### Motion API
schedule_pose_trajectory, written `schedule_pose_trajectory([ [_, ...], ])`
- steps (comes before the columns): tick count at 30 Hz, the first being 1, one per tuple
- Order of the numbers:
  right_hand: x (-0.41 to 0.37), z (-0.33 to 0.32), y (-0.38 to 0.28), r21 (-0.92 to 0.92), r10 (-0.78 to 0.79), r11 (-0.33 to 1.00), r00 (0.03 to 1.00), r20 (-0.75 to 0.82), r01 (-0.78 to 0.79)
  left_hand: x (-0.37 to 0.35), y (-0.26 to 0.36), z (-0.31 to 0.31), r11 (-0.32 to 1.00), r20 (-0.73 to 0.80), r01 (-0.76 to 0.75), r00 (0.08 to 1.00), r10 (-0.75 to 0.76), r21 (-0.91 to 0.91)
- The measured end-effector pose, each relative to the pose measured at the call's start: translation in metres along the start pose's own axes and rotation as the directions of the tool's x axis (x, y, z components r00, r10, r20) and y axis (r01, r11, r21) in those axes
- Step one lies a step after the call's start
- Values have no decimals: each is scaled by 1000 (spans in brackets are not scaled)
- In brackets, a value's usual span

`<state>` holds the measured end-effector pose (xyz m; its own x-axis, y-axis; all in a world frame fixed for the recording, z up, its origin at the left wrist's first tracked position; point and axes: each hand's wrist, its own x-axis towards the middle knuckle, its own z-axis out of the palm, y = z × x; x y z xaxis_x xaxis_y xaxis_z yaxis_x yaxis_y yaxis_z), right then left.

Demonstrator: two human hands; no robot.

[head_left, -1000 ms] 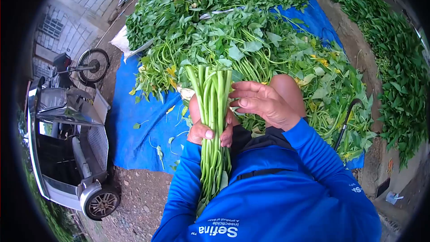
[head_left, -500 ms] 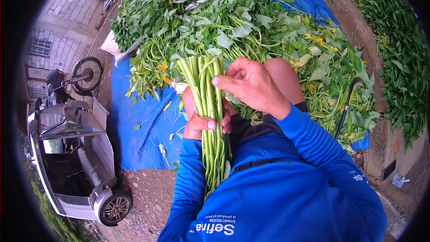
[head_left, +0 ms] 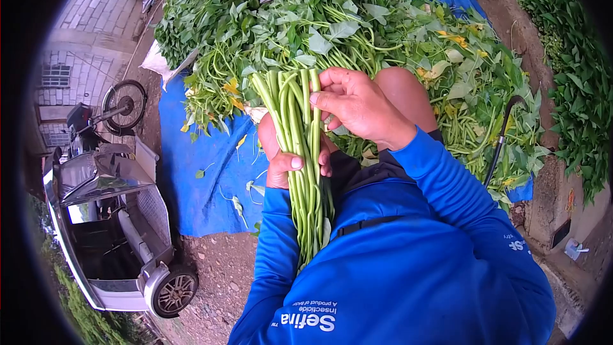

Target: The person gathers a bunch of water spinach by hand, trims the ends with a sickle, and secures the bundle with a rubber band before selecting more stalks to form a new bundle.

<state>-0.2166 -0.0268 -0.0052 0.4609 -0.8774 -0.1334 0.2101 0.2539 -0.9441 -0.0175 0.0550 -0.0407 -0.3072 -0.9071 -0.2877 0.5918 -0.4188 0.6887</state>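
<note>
My left hand (head_left: 283,167) is closed around the middle of a bundle of long green leafy-vegetable stems (head_left: 295,121), thumb in front and fingertips showing at the far side. The cut ends are roughly level at the top, while the lower part of the bundle rests against my blue shirt. Thumb and forefinger of my right hand (head_left: 361,105) pinch a stem at the bundle's right edge, near the top. Beyond my knees spreads a large heap of leafy green stems (head_left: 332,32), with some yellowed leaves in it.
A blue tarp (head_left: 211,172) lies beneath the heap, with loose leaves on it. A dark curved handle (head_left: 501,134) stands among the greens at right. More leafy greens (head_left: 568,89) line the far right. A motorcycle with a sidecar (head_left: 115,223) is parked at left.
My right thumb and forefinger have closed on the stem at the bundle's right edge, which now stands straighter. My left hand keeps its hold. The view has shifted slightly.
</note>
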Motion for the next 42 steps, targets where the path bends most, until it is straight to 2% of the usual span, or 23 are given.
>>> schedule_pose_trajectory([
  [3, 2, -2, 1, 94, -65, 994, 993, 101, 55, 2, 1, 11, 999, -37, -39, 999, 39, 11],
  [6, 13, 1, 19, 62, -306, 951, 949, 77, 302, 2, 1, 2, 995, -21, 104, 994, -104, 2],
  [10, 22, -2, 34, 265, -332, 917, 939, 92, 298, 7, -8, -17, 999, 38, -6, 999, 7, -34],
  [13, 23, 3, 41, 149, -293, 942, 953, -77, 302, 6, -7, -18, 998, 24, -31, 999, 32, -60],
  [16, 7, -3, 22, 138, 12, 990, 994, -110, 3, 6, -5, -13, 991, -15, -86, 996, 85, -104],
  [17, 3, -3, 15, 40, 19, 999, 1000, -17, -19, 6, -4, -10, 990, -36, -107, 994, 104, -96],
  [20, 4, -2, 18, -106, -71, 992, 997, 21, 73, 6, -2, 3, 994, -91, -101, 990, 104, 29],
  [21, 2, -1, 16, -140, -107, 985, 994, -26, 102, 9, 0, 3, 995, -93, -82, 992, 86, 48],
  [23, -4, 3, 14, -126, -149, 982, 988, -47, 142, 11, 3, 9, 984, -136, -129, 980, 145, 120],
  [26, -3, 9, 11, -138, -186, 975, 980, -74, 175, 12, 5, 9, 991, -103, -100, 989, 109, 87],
  [27, -3, 12, 10, -147, -195, 972, 977, -86, 182, 12, 2, 9, 995, -136, -91, 986, 96, 47],
  [30, 8, 14, 26, -306, -260, 928, 957, -129, 211, 13, 4, 21, 996, -90, -82, 992, 84, 28],
  [31, 7, 17, 29, -271, -201, 952, 959, -202, 142, 14, 4, 33, 982, -95, -171, 979, 179, 85],
  [34, 13, 13, 38, -121, -102, 990, 972, -211, 77, 8, 3, 12, 999, -82, -13, 996, 17, 46],
  [35, 20, 4, 42, -243, -142, 965, 974, -175, 97, 12, -7, -15, 999, -23, 1, 1000, -2, -40],
  [36, 23, 6, 35, -58, -71, 997, 973, -217, 60, 9, -5, -12, 998, -23, -37, 999, 36, -44],
  [37, 19, 2, 26, 211, 23, 977, 993, -119, 2, 7, -3, -5, 996, -19, -80, 997, 79, -46],
  [38, 15, -2, 15, 456, 89, 886, 996, 4, -81, 7, -1, 1, 993, 25, -81, 996, 84, -86],
  [39, 24, -1, 11, 421, -36, 906, 988, 149, -30, 8, 0, 7, 989, 69, -78, 994, 87, -126],
  [40, 25, 8, 6, 377, -52, 926, 989, 137, -4, 17, -5, -6, 997, 251, 57, 967, -44, -47],
  [41, 26, 17, 0, 331, -68, 943, 990, 125, 22, 32, -9, -17, 983, 425, 183, 891, -159, -16],
  [42, 24, 20, -6, 348, -72, 937, 987, 142, 18, 35, -7, -13, 983, 480, 183, 861, -168, 15],
])
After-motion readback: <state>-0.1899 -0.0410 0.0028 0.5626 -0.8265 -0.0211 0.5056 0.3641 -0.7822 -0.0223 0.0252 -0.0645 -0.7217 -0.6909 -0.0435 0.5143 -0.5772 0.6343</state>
